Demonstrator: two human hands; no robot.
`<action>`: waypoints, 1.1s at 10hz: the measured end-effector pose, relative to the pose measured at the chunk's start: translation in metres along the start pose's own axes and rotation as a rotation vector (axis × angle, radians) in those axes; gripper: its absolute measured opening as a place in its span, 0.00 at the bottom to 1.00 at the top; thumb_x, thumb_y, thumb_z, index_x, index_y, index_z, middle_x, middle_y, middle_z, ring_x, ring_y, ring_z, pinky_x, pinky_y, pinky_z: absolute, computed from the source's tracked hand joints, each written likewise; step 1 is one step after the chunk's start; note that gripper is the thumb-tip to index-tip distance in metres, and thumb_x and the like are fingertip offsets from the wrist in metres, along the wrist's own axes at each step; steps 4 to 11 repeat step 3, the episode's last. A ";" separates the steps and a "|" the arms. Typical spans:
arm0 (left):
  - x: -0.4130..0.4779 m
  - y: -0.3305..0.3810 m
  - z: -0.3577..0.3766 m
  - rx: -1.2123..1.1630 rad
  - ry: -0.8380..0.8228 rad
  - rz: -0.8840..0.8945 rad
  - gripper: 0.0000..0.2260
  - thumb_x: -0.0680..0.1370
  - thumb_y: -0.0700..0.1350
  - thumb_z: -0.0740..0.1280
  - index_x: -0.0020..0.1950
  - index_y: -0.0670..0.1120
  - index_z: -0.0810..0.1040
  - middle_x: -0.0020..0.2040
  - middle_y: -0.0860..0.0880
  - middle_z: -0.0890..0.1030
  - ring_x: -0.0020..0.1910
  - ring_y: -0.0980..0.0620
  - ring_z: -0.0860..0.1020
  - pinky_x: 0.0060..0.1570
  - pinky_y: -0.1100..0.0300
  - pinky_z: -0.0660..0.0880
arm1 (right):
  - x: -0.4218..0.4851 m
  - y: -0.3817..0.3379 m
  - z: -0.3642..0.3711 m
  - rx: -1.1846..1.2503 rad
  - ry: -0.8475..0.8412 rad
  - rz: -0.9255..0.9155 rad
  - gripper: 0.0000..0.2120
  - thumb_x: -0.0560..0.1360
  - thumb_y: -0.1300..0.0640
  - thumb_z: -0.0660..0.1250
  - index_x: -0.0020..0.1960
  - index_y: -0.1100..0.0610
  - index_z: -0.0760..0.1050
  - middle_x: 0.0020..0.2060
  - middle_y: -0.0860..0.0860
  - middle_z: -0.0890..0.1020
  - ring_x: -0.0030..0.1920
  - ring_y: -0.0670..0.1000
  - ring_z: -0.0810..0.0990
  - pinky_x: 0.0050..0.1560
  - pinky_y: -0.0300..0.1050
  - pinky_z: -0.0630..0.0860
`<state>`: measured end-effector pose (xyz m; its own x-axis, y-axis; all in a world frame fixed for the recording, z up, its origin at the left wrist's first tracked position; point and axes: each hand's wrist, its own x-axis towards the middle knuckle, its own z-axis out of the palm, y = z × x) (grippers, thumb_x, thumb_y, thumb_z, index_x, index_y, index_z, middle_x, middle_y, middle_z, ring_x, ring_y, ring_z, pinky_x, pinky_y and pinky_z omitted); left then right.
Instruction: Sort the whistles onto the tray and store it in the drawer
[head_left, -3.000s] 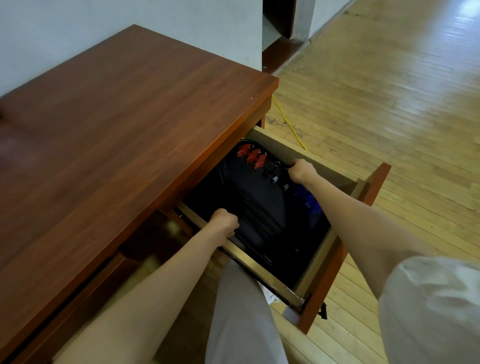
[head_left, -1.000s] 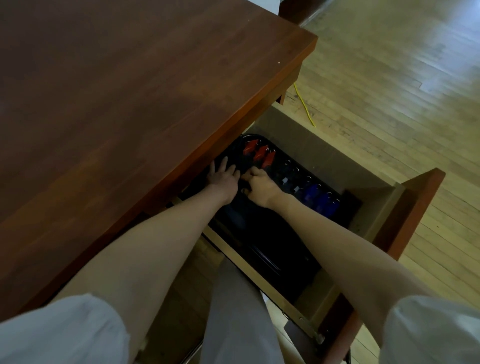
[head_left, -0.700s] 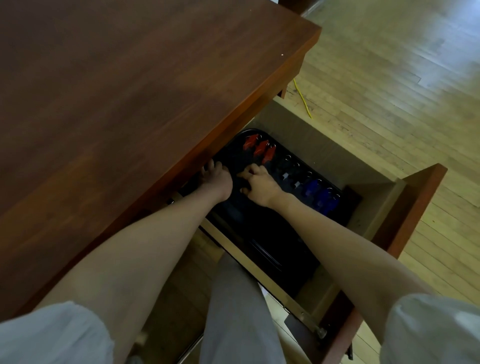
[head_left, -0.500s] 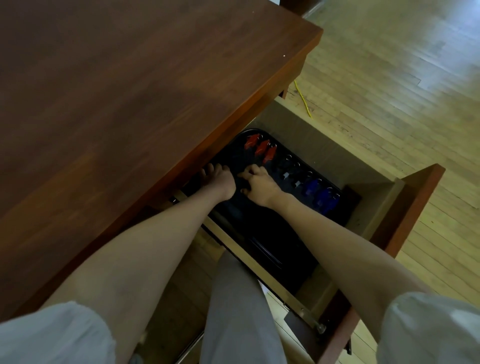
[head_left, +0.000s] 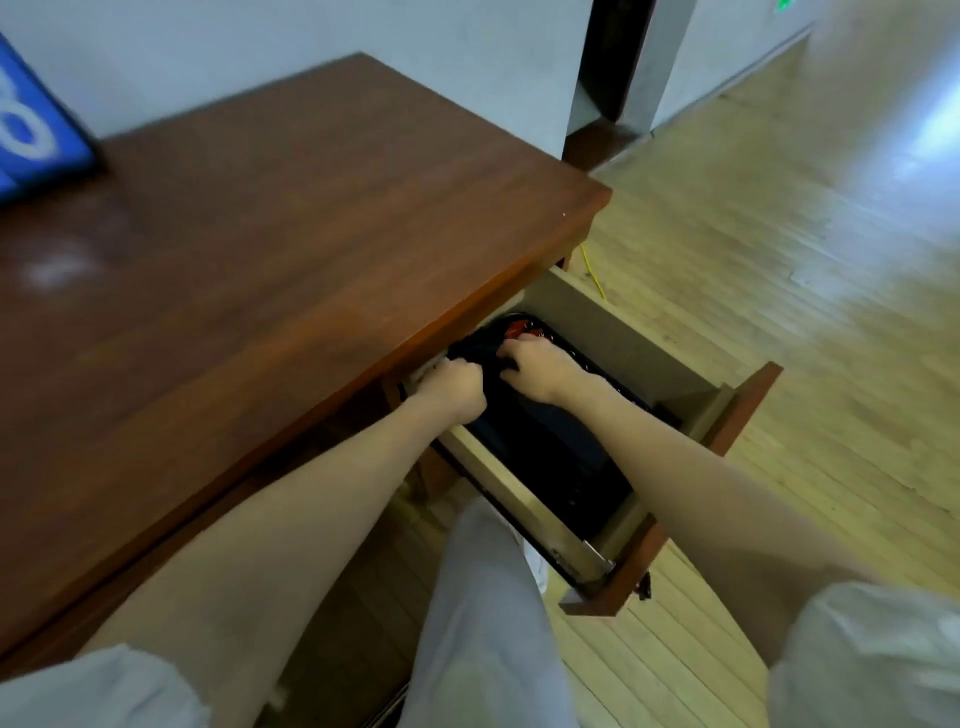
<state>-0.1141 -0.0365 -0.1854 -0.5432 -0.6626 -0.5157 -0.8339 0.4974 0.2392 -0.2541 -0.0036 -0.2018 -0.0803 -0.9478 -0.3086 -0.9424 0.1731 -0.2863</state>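
The black tray lies inside the open wooden drawer under the desk's right end. Red whistles show at the tray's far corner; the other whistles are hidden under my right hand and forearm. My left hand sits at the tray's left rim beside the drawer side, its fingers curled over the rim. My right hand rests palm down on the tray just in front of the red whistles, fingers bent and spread.
The red-brown desk top overhangs the drawer's inner part. A blue panel stands at the desk's back left. The drawer front juts out over the wooden floor, with a yellow cable behind it. My leg is below the drawer.
The view has lifted and pulled back. My left hand has slid left to the tray's rim and curled. My right hand has moved further in, close to the red whistles, covering the others.
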 end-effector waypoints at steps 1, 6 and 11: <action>-0.052 -0.009 -0.014 -0.064 0.033 -0.001 0.15 0.80 0.40 0.57 0.66 0.43 0.70 0.64 0.41 0.73 0.56 0.43 0.76 0.46 0.54 0.75 | -0.031 -0.035 -0.029 -0.073 -0.021 -0.061 0.20 0.79 0.54 0.62 0.69 0.57 0.69 0.65 0.57 0.72 0.63 0.59 0.73 0.61 0.52 0.73; -0.157 -0.051 -0.043 -0.069 0.313 -0.046 0.15 0.80 0.44 0.59 0.67 0.46 0.72 0.62 0.46 0.76 0.58 0.44 0.76 0.55 0.51 0.76 | -0.080 -0.125 -0.080 -0.182 0.070 -0.240 0.18 0.79 0.53 0.60 0.68 0.56 0.69 0.64 0.56 0.74 0.61 0.57 0.75 0.56 0.50 0.74; -0.157 -0.051 -0.043 -0.069 0.313 -0.046 0.15 0.80 0.44 0.59 0.67 0.46 0.72 0.62 0.46 0.76 0.58 0.44 0.76 0.55 0.51 0.76 | -0.080 -0.125 -0.080 -0.182 0.070 -0.240 0.18 0.79 0.53 0.60 0.68 0.56 0.69 0.64 0.56 0.74 0.61 0.57 0.75 0.56 0.50 0.74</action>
